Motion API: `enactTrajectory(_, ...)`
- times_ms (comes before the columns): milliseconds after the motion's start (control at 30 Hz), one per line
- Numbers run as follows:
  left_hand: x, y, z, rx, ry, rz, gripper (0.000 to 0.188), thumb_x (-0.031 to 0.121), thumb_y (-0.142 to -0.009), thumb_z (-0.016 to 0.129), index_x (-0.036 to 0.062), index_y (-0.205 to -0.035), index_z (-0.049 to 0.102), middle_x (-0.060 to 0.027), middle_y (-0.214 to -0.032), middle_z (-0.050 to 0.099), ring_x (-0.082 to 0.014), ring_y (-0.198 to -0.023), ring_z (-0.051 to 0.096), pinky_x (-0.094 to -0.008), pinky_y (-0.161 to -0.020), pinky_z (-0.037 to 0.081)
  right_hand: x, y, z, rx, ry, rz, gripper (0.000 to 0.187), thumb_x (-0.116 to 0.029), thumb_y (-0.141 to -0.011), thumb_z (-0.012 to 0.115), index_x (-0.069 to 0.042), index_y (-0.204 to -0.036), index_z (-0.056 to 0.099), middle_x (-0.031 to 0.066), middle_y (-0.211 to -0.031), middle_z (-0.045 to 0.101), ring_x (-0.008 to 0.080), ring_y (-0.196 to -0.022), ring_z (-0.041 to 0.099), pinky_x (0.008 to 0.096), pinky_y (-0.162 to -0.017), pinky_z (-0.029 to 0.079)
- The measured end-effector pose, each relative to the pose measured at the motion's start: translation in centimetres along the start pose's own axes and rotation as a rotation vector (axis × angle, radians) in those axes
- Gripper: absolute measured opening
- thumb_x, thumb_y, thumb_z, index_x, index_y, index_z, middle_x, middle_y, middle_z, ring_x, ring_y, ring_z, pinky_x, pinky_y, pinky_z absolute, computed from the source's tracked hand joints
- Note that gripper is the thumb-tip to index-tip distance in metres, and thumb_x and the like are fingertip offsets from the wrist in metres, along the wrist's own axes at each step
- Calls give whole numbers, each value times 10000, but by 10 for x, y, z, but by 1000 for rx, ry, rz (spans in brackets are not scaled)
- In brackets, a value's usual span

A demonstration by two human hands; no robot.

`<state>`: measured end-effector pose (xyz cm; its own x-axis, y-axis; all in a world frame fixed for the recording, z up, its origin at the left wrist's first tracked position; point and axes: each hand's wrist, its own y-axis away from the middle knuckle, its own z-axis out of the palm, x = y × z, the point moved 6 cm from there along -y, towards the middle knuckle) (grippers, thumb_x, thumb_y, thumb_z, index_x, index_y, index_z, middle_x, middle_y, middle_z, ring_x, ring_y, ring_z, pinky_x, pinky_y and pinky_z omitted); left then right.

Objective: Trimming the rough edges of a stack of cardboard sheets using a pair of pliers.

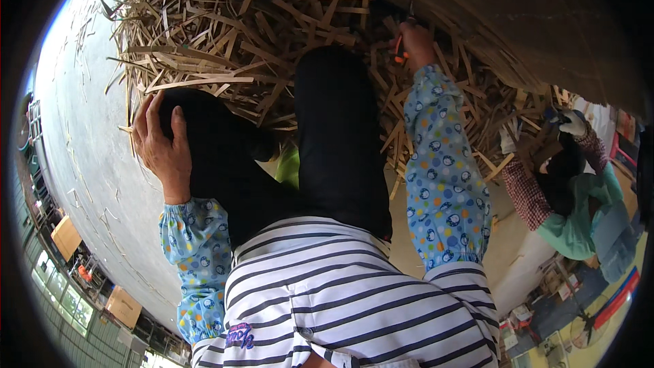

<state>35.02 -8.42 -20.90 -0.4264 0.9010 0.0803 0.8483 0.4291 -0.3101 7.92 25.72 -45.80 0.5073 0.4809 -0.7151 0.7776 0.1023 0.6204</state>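
My left hand (163, 146) lies over my left knee, its fingers apart and holding nothing. Farther out to the right, my right hand (417, 42) is closed round a pliers-like hand tool (400, 48) with orange-and-black handles. Its slim dark tip points away from me, at the lower edge of a large brown sheet stack (477, 41); whether the jaws touch anything there is too small to tell. A big heap of thin tan strips (225, 34), like split wood or bamboo, lies around my knees and under the right hand.
The brown stack overhangs the heap from the far right. At the right, a co-worker (579, 211) in green, with checked sleeves and pale gloves, works by the strips. A grey floor (88, 129) with scattered strips spreads to the left; cardboard boxes (124, 307) stand beyond it.
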Motion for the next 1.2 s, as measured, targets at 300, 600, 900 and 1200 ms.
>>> enactTrajectory(300, 9, -6, 5, 6, 10, 13, 345, 289, -882, 596, 132, -1189, 600, -70, -1205, 562, -271, -1131, 500, -380, -964, 387, 198, 98, -3, 203, 623, -449, 279, -187, -901, 475, 20, -1013, 625, 194, -730, 590, 290, -627, 563, 392, -602, 466)
enactTrajectory(600, 4, -3, 0, 14, 1, -9, 345, 295, -885, 595, 151, -1199, 595, -60, -1224, 555, -272, -1146, 487, -381, -964, 384, 51, 152, -30, -382, -250, 77, 219, -233, -875, 512, -29, -901, 589, 41, -672, 580, 133, -501, 498, 291, -520, 412)
enactTrajectory(900, -1, 0, -1, 1, 18, -13, 348, 262, -872, 612, 142, -1199, 591, -53, -1231, 551, -263, -1148, 487, -377, -957, 383, 4, 37, 18, -292, -216, -31, 193, -184, -890, 464, -28, -856, 572, 54, -607, 557, 171, -514, 503, 326, -473, 403)
enactTrajectory(1200, 0, -2, -2, -6, 25, -18, 346, 271, -879, 596, 139, -1199, 596, -73, -1210, 556, -270, -1141, 491, -382, -962, 376, 101, 90, 16, -517, -14, 265, 317, -178, -888, 461, 30, -1102, 568, 99, -809, 640, 165, -734, 607, 298, -734, 457)
